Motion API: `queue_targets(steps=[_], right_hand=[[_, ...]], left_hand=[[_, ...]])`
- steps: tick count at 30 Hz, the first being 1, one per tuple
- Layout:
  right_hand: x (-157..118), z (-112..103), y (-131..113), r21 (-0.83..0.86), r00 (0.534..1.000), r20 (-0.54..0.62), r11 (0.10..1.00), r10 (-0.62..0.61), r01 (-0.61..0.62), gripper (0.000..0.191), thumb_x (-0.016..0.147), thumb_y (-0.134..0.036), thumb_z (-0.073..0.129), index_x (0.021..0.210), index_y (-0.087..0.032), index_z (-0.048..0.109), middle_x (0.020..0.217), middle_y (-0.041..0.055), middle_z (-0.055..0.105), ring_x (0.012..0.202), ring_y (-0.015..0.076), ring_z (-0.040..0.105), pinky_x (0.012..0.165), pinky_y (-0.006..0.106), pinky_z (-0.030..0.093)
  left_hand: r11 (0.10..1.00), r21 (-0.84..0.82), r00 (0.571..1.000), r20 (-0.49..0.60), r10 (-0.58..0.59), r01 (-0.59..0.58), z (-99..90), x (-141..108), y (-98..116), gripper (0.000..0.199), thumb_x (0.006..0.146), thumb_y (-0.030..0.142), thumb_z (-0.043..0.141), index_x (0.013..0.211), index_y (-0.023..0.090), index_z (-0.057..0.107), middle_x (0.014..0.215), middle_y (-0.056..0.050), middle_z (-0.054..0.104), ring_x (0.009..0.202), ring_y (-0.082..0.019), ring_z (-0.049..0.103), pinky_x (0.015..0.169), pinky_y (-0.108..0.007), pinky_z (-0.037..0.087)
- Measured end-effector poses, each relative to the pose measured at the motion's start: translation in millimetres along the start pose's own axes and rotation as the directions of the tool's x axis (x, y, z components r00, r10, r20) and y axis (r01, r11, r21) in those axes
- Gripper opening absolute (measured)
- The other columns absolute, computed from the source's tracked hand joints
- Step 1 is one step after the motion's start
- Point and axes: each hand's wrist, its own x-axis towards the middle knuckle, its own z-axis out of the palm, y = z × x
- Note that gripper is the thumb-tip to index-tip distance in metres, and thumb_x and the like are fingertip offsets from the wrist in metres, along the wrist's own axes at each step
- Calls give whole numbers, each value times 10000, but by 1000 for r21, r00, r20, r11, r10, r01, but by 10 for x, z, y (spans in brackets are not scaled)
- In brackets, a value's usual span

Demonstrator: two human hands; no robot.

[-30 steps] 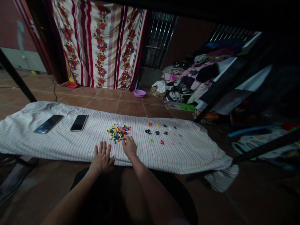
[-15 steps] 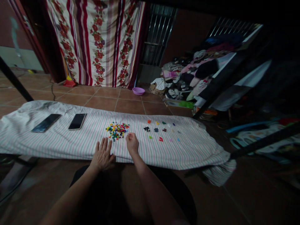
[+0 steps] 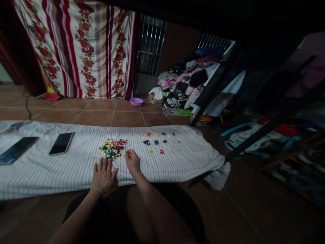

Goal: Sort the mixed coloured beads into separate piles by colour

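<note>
A mixed pile of small coloured pieces [image 3: 113, 147] lies on the striped cloth [image 3: 83, 169]. My left hand [image 3: 103, 174] rests flat just in front of the pile, fingers spread and holding nothing. At the pile's right edge, my right hand [image 3: 132, 160] is closed with its fingertips pinched together; what they hold, if anything, is too small to make out. Farther right, small groups sorted by colour sit in rows, among them black pieces [image 3: 146, 142], red pieces [image 3: 161, 151], orange pieces [image 3: 148, 134] and lime green pieces [image 3: 151, 151].
Two phones lie at the left, a nearer-to-pile phone [image 3: 61, 143] and a larger phone [image 3: 17, 150]. Beyond the cloth, a purple basin [image 3: 136, 101] stands on the tiled floor, near a heap of clothes [image 3: 188, 83]. A dark metal bar [image 3: 264, 139] slants at the right.
The camera view has turned to the right, so everything appears shifted left. Both hands keep nearly the same places beside the pile.
</note>
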Motion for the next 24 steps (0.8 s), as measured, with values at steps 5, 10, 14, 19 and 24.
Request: queue_targets(steps=[5, 10, 14, 19, 24], right_hand=[[149, -196, 125, 55, 999, 36, 998, 30, -32, 169, 829, -306, 529, 927, -238, 647, 794, -20, 720, 733, 146, 690, 684, 247, 533], [533, -870, 283, -87, 993, -116, 996, 25, -35, 183, 820, -294, 529, 943, -233, 649, 885, 6, 726, 821, 156, 690, 763, 272, 530], [871, -1446, 415, -295, 976, -214, 950, 38, -101, 169, 786, -213, 534, 896, -227, 662, 861, 14, 723, 790, 150, 678, 748, 250, 518], [1141, -1794, 555, -476, 975, -223, 871, 12, -120, 207, 758, -165, 521, 850, -223, 697, 787, 2, 712, 765, 165, 665, 728, 252, 508], [1347, -1789, 652, -544, 983, -184, 831, 16, -115, 271, 783, -165, 492, 900, -229, 727, 865, 10, 729, 824, 174, 658, 747, 253, 491]], left_hand=[[999, 10, 999, -2, -35, 35, -112, 42, 60, 603, 918, 501, 337, 1281, 88, 584, 1390, -217, 542, 1327, -372, 445, 1072, -543, 323], [997, -1, 997, 21, -71, 71, -267, 126, 155, 482, 921, 408, 348, 1170, 98, 620, 1263, -192, 612, 1234, -353, 490, 1039, -521, 335], [992, -1, 992, -5, -129, 129, -310, 181, 248, 350, 896, 305, 364, 1036, 126, 630, 1141, -156, 634, 1146, -314, 517, 1030, -480, 329], [980, 16, 979, -30, -199, 200, -280, 225, 336, 288, 851, 248, 387, 984, 131, 614, 1117, -160, 618, 1142, -313, 505, 1039, -474, 308], [979, 19, 979, 14, -205, 205, -310, 251, 354, 285, 851, 244, 385, 988, 131, 608, 1150, -164, 605, 1160, -309, 495, 1036, -463, 310]])
